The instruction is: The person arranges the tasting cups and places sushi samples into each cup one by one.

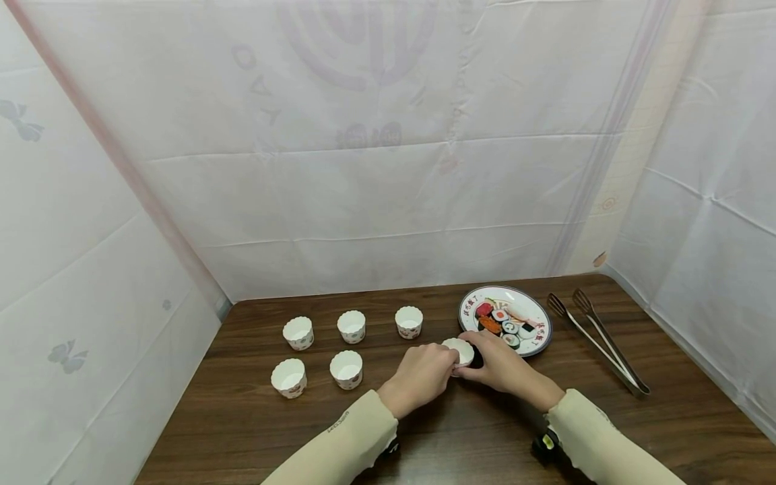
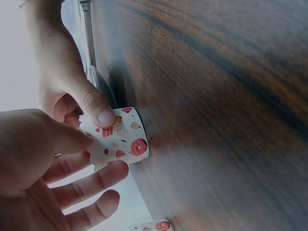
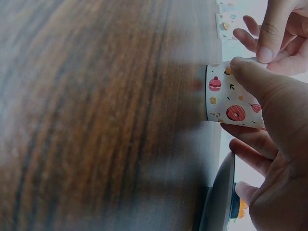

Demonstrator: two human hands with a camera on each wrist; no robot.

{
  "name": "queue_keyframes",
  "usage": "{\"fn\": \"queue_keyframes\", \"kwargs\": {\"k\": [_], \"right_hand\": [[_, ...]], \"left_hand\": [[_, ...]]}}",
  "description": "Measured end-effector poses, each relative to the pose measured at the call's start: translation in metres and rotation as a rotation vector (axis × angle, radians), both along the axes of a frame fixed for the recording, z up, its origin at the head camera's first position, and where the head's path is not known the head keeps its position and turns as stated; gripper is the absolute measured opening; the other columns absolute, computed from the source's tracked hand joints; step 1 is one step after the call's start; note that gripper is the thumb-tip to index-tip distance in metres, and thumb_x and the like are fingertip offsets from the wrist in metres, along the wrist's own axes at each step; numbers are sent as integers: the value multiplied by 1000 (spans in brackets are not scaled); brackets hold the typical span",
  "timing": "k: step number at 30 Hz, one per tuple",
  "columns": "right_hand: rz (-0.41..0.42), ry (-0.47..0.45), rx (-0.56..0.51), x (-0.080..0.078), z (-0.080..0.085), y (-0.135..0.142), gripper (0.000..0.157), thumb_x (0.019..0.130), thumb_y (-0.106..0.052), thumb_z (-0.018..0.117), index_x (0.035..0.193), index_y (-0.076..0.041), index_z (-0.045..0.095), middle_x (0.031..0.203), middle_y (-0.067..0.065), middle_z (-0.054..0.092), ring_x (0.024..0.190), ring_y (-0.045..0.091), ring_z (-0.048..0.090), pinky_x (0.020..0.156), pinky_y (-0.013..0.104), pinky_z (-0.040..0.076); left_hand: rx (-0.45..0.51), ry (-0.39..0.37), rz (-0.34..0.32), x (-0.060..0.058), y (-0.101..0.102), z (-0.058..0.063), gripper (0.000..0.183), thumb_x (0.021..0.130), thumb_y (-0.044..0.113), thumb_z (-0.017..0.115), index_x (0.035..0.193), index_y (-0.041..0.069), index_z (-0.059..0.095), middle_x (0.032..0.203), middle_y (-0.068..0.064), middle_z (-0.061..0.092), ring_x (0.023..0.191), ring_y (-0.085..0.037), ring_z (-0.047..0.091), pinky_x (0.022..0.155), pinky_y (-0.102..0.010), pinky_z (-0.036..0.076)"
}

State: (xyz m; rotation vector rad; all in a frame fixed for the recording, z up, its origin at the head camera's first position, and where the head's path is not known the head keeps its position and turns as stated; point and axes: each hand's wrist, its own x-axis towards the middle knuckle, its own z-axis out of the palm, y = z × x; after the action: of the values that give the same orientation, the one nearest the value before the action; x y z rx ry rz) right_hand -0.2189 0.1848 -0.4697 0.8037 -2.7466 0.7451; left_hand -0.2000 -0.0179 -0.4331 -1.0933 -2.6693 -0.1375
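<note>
Both hands are on one white paper baking cup (image 1: 459, 351), printed with red and pink sweets, which stands upright on the table. My left hand (image 1: 418, 377) pinches its rim from the left, thumb and index finger at the edge; the other fingers spread apart in the left wrist view. From the right, my right hand (image 1: 500, 364) grips the same baking cup (image 3: 234, 101) between thumb and fingers. Close behind the right hand lies an oval plate (image 1: 539, 347) with several sushi pieces (image 1: 500, 323) on it or printed on it; I cannot tell which.
Baking cups stand to the left: a back row of three, ending with one cup (image 1: 409, 323) near the hands, and two in front, including the cup (image 1: 347, 370). Metal tongs (image 1: 606, 350) lie right of the plate. White cloth walls (image 1: 388, 202) enclose the wooden table (image 1: 242, 417).
</note>
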Motion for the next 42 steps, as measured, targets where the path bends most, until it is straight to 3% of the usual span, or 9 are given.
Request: {"fn": "queue_keyframes", "kwargs": {"k": [20, 31, 34, 38, 42], "right_hand": [[6, 5, -8, -2, -3, 0, 55, 83, -42, 87, 123, -11, 66, 111, 1, 68, 102, 19, 64, 86, 43, 53], [0, 2, -50, -4, -6, 1, 83, 83, -42, 87, 145, -3, 48, 124, 10, 67, 109, 27, 66, 88, 49, 55], [18, 10, -60, -4, -7, 2, 79, 83, -39, 87, 143, -4, 50, 122, 7, 68, 108, 24, 66, 89, 46, 55], [38, 36, -46, -4, -7, 2, 59, 83, -38, 87, 126, -10, 58, 109, 1, 68, 97, 16, 65, 82, 39, 55], [28, 41, -8, -4, -5, 2, 54, 85, -39, 86, 121, -8, 62, 109, 3, 69, 98, 18, 66, 83, 42, 55]], "left_hand": [[4, 29, 7, 1, 0, 2, 14, 97, 18, 71, 83, 18, 69, 74, 3, 66, 61, -12, 63, 46, -28, 46], [155, 104, -32, 3, -7, 15, 10, 94, 13, 69, 85, 16, 68, 72, 6, 62, 63, -9, 62, 49, -26, 45], [214, 126, -47, 3, -10, 19, 7, 94, 11, 69, 88, 16, 70, 75, 7, 63, 66, -9, 60, 52, -25, 46], [267, 157, -55, 4, -16, 24, 6, 94, 11, 69, 94, 16, 71, 83, 7, 67, 70, -9, 61, 55, -25, 49], [304, 177, -46, 6, -24, 27, 6, 94, 10, 69, 95, 15, 72, 86, 6, 70, 74, -10, 63, 58, -27, 52]]}}
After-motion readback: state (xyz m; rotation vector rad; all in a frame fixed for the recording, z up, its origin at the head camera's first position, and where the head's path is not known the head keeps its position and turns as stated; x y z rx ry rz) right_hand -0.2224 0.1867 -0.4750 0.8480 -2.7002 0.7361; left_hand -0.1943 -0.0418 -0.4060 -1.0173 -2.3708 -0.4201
